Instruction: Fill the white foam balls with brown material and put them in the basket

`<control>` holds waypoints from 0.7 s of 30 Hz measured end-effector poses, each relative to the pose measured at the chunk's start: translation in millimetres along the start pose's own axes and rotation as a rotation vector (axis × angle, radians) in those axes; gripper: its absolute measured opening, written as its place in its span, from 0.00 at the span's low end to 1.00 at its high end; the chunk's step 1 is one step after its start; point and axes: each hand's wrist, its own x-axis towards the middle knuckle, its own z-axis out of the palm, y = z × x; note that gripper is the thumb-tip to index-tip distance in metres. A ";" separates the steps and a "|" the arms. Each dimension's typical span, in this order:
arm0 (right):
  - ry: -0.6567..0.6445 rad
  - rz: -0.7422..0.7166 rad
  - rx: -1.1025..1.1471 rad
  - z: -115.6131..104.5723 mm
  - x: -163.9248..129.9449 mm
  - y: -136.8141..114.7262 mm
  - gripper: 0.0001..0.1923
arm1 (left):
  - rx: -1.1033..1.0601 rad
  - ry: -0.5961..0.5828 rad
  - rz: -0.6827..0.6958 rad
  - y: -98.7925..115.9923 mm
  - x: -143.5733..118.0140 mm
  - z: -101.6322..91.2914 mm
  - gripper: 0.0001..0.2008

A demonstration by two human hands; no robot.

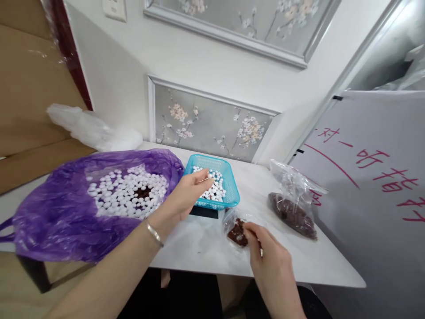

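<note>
My left hand [187, 195], with a bangle at the wrist, is over the near side of a blue plastic basket [232, 184] that holds many small white balls [217, 190]. Its thumb and fingertips come together around what looks like one white ball. Lower right, the fingers of my right hand [270, 257] are pinched at a small clear bag [227, 217] of dark reddish-brown bits [237, 232]. What they grip there is hidden. On the left, a purple plastic bag [59, 212] lies spread open, full of white balls [113, 195] with a dark brown patch among them.
A knotted clear bag of brown material [292, 215] lies at the table's right, beside a whiteboard [372, 212] with red writing. A dark flat object [204, 212] sits under the basket. White plastic wrap [99, 133] and a cardboard box [33, 97] are at the left.
</note>
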 end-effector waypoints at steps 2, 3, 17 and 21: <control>-0.121 -0.033 -0.251 1.8 9.7 14.6 0.17 | 0.082 -0.002 0.041 15.0 12.5 -8.0 0.32; -0.171 -0.044 -0.307 4.3 12.8 19.2 0.17 | 0.124 0.006 0.066 22.3 14.4 -15.7 0.33; -0.322 -0.055 -0.317 25.3 12.7 25.3 0.14 | 1.216 -0.061 0.025 42.6 -53.1 -134.0 0.13; -0.095 -0.080 -0.164 27.4 13.7 29.4 0.17 | 1.242 -0.093 -0.002 23.8 -51.0 -128.9 0.11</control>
